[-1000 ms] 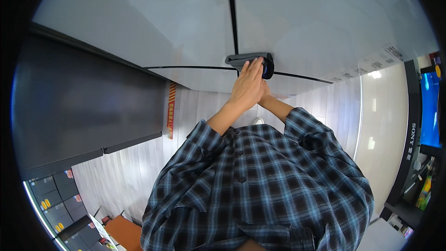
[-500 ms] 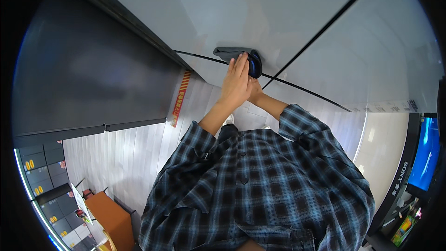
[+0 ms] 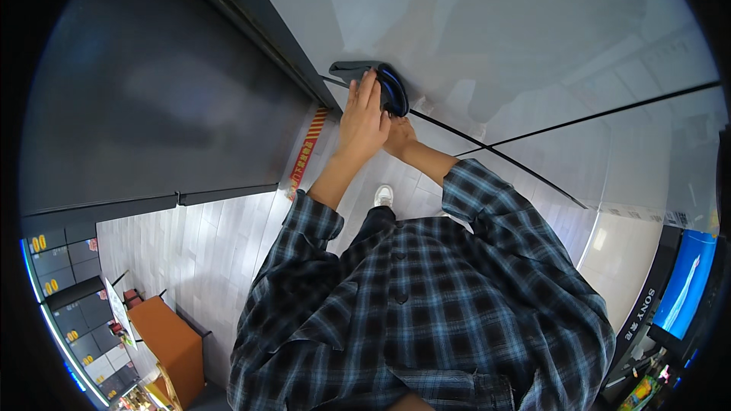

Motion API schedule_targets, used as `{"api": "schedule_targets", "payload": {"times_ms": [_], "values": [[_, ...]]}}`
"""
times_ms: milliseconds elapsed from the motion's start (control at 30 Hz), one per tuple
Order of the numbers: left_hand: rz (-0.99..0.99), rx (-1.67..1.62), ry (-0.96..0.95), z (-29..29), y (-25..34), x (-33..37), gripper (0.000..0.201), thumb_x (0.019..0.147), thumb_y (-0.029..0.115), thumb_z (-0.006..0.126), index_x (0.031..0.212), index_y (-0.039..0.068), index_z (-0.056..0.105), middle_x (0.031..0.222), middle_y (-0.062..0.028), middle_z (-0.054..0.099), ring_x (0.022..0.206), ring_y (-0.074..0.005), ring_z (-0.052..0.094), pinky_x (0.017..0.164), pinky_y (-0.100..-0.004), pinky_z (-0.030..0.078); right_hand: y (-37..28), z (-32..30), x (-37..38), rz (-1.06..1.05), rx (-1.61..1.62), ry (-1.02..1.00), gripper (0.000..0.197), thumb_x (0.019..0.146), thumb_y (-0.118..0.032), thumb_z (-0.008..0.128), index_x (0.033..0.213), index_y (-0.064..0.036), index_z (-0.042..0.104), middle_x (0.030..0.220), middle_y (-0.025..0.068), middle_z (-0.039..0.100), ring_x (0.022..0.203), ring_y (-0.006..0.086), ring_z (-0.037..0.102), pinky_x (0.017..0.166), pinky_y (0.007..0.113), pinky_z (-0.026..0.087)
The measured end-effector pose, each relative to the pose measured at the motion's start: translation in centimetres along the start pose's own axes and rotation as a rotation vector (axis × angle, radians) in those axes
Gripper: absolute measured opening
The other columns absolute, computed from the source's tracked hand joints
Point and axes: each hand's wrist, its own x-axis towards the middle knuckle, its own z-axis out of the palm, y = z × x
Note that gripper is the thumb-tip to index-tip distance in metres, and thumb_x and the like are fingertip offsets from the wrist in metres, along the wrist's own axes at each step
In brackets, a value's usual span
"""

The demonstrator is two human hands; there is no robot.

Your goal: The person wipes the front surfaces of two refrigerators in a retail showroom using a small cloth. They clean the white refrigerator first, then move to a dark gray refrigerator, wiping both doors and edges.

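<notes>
A dark grey folded cloth-like piece [image 3: 352,68] lies close against a glossy pale cabinet door [image 3: 487,38]. Its right end is a dark rounded loop with a blue inner edge [image 3: 394,91]; what exactly this is, I cannot tell. My left hand [image 3: 363,122] grips it, fingers straight and together across its front. My right hand [image 3: 399,135] is at the lower end of the rounded part, its fingers partly hidden behind the left hand and the piece.
Black seams [image 3: 533,173] divide the pale doors. A dark panel [image 3: 167,91] stands at the left, with a red and yellow floor strip [image 3: 308,148] beside it. An orange-brown seat [image 3: 171,350] is at lower left, a lit screen [image 3: 689,281] at right.
Both hands and the grey piece have shifted left and slightly up in view, as the view itself turned. The grey piece now sits nearer the door's left edge.
</notes>
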Motion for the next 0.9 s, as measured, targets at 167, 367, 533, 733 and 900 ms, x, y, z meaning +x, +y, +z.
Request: {"api": "schedule_targets", "payload": {"times_ms": [167, 367, 533, 733, 900], "values": [[-0.114, -0.066, -0.007, 0.4, -1.9, 0.3, 0.058, 0.078, 0.008, 0.058, 0.128, -0.011, 0.036, 0.142, -0.0221, 0.029, 0.131, -0.0385, 0.030, 0.112, -0.0444, 0.022, 0.2, 0.4, -0.5, 0.054, -0.099, 0.176, 0.048, 0.083, -0.018, 0.050, 0.124, 0.0061, 0.044, 0.125, 0.0218, 0.049, 0.115, 0.0312, 0.049, 0.093, 0.038, 0.040], [-0.175, -0.119, 0.088, 2.9, -6.9, 0.4, 0.060, 0.076, 0.008, 0.060, 0.127, -0.011, 0.036, 0.141, -0.0250, 0.029, 0.130, -0.0404, 0.030, 0.112, -0.0453, 0.021, 1.2, 0.2, -1.9, 0.017, -0.159, 0.214, 0.056, 0.075, -0.015, 0.060, 0.123, 0.0083, 0.044, 0.115, 0.0194, 0.048, 0.110, 0.0315, 0.049, 0.095, 0.039, 0.041], [-0.308, -0.235, 0.118, 5.1, -8.8, -0.3, 0.059, 0.075, 0.007, 0.062, 0.126, -0.011, 0.038, 0.140, -0.0249, 0.030, 0.130, -0.0392, 0.031, 0.108, -0.0437, 0.028, 1.2, -0.5, -3.7, -0.052, -0.255, 0.292, 0.055, 0.074, -0.014, 0.060, 0.123, 0.0074, 0.046, 0.115, 0.0194, 0.047, 0.111, 0.0309, 0.047, 0.096, 0.038, 0.039], [-0.543, -0.460, 0.142, 8.3, -13.0, -0.7, 0.058, 0.074, 0.006, 0.064, 0.125, -0.011, 0.042, 0.141, -0.0241, 0.031, 0.130, -0.0367, 0.033, 0.107, -0.0359, 0.030, 1.1, -1.4, -4.2, -0.130, -0.396, 0.375, 0.053, 0.077, -0.012, 0.055, 0.126, 0.0060, 0.045, 0.122, 0.0199, 0.045, 0.115, 0.0299, 0.043, 0.101, 0.040, 0.032], [-0.808, -0.993, 0.119, 11.2, -18.1, -1.6, 0.044, 0.072, 0.001, 0.062, 0.115, -0.009, 0.052, 0.124, -0.0146, 0.050, 0.117, -0.0282, 0.045, 0.098, -0.0313, 0.034, -0.2, -3.1, -4.0, -0.221, -0.545, 0.398, 0.052, 0.081, -0.012, 0.050, 0.130, 0.0035, 0.044, 0.135, 0.0174, 0.039, 0.127, 0.0282, 0.035, 0.106, 0.042, 0.026]]}}
